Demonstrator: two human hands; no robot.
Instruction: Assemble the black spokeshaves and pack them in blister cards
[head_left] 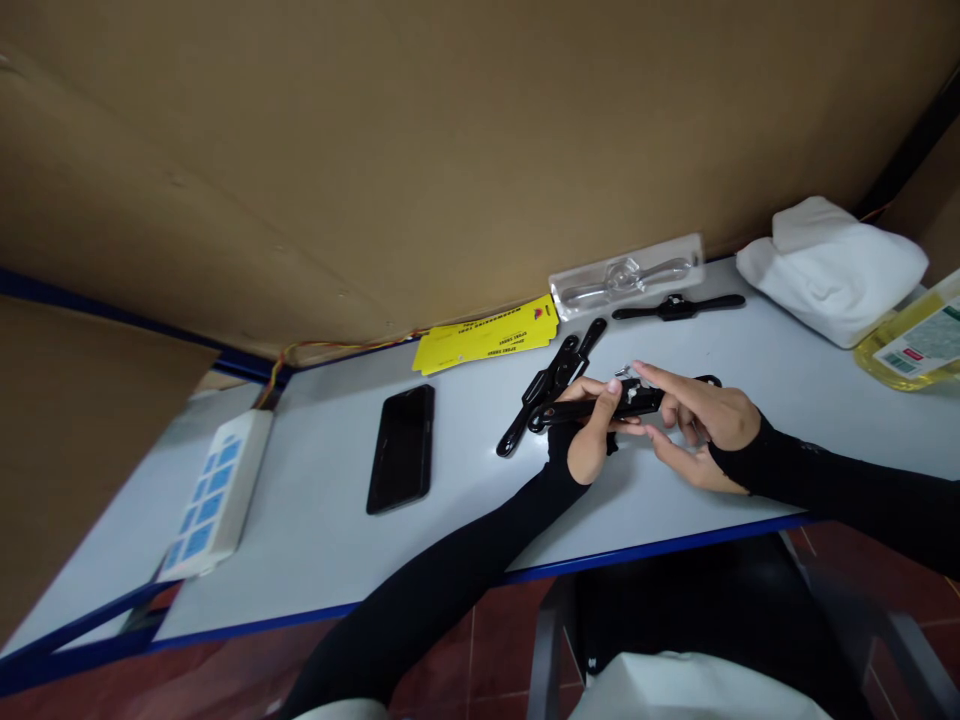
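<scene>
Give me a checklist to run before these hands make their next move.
1. Left hand holding the black tool: ok, thumb on top.
2. Right hand at the held tool: ok; how firmly it touches, cannot tell.
3. Silvery part properly seated: cannot tell, too small.
4. Held tool apart from the loose black tools: cannot tell, they overlap in view.
5. Phone away from both hands: ok.
6. Yellow cards away from both hands: ok.

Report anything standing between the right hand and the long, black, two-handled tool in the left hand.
Nothing visible stands between them; the black-sleeved right hand is at the black tool, index fingertip beside small silvery metal parts near its middle.
</scene>
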